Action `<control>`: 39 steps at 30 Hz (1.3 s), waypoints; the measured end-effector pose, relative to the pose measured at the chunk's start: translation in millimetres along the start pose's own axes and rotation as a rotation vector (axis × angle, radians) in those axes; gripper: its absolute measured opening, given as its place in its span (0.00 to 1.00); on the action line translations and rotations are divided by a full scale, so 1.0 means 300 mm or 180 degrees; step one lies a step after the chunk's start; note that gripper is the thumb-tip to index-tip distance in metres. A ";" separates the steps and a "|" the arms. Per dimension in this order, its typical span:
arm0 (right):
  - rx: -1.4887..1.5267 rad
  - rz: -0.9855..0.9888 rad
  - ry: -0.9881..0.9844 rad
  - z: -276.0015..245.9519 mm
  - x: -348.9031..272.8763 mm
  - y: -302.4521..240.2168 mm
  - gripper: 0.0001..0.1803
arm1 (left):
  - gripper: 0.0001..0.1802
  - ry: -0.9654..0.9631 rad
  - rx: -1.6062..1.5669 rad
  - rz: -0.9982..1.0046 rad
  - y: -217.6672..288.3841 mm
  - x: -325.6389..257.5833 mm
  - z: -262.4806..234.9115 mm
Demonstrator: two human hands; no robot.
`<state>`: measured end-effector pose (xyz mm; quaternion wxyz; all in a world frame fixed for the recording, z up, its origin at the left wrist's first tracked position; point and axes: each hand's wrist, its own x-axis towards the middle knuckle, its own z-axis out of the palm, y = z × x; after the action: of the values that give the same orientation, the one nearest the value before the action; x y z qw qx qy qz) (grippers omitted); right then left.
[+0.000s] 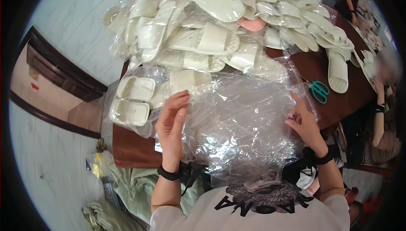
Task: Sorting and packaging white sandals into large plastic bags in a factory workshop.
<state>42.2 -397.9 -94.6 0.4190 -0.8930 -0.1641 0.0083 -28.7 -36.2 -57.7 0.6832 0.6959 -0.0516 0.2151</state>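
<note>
A large clear plastic bag is spread at the table's front edge, in front of my chest. Its left part covers a pair of white slippers, their soles seen through the film. My left hand is raised beside these slippers at the bag's left part, its thumb apart from its curved fingers, and I see nothing gripped in it. Over the bag's right edge is my right hand, with index finger and thumb spread and the other fingers partly curled. Whether the film is caught in those curled fingers is unclear.
Many white slippers in clear bags are heaped across the brown table. A pink piece shows among them. Teal-handled scissors lie right of the bag. Another person sits at the right. Green sacks lie below at left.
</note>
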 end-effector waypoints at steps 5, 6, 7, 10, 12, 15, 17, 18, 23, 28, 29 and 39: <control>0.1068 -0.0197 0.0223 -0.028 0.081 0.106 0.36 | 0.23 0.0792 0.3038 0.0451 -0.024 -0.109 -0.147; 0.1067 -0.0207 0.0225 -0.054 0.095 0.119 0.36 | 0.25 0.0640 0.3062 0.0068 -0.056 -0.138 -0.173; 0.1282 -0.0149 0.0296 -0.088 0.103 0.124 0.34 | 0.22 0.0612 0.2750 -0.0312 -0.046 -0.169 -0.162; 0.1552 0.0010 0.0286 -0.178 0.108 0.105 0.31 | 0.17 0.0475 0.3100 0.0176 0.005 -0.243 -0.114; 0.2680 0.0334 0.0053 -0.232 0.107 0.149 0.31 | 0.14 0.0557 0.2838 0.0119 0.019 -0.289 -0.056; 0.3011 0.0399 0.0067 -0.301 0.099 0.280 0.30 | 0.18 0.0407 0.2264 -0.0491 0.004 -0.331 0.023; 0.3088 0.0468 0.0117 -0.317 0.087 0.324 0.29 | 0.19 0.0090 0.2756 -0.0077 0.001 -0.291 0.087; 0.3081 0.0476 0.0135 -0.322 0.084 0.331 0.29 | 0.20 -0.0234 0.3282 0.0350 0.002 -0.262 0.112; 0.2994 0.0043 0.0489 -0.294 0.113 0.285 0.28 | 0.10 -0.0657 0.2916 0.0848 -0.089 -0.120 0.091; 0.2896 -0.0377 0.0236 -0.268 0.138 0.262 0.28 | 0.08 -0.0047 0.1775 -0.0882 -0.185 0.021 0.026; 0.2471 -0.0301 0.0160 -0.253 0.132 0.244 0.27 | 0.09 -0.0035 0.1359 -0.0833 -0.213 0.045 0.009; -0.2235 -0.0769 0.0442 -0.339 0.183 0.138 0.20 | 0.08 -0.0028 0.0010 -0.1545 -0.153 0.107 0.056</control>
<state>121.5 -481.8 -53.1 0.0955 -0.9549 -0.2323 -0.1585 20.9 -42.6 -88.1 0.7135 0.6900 0.1145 0.0416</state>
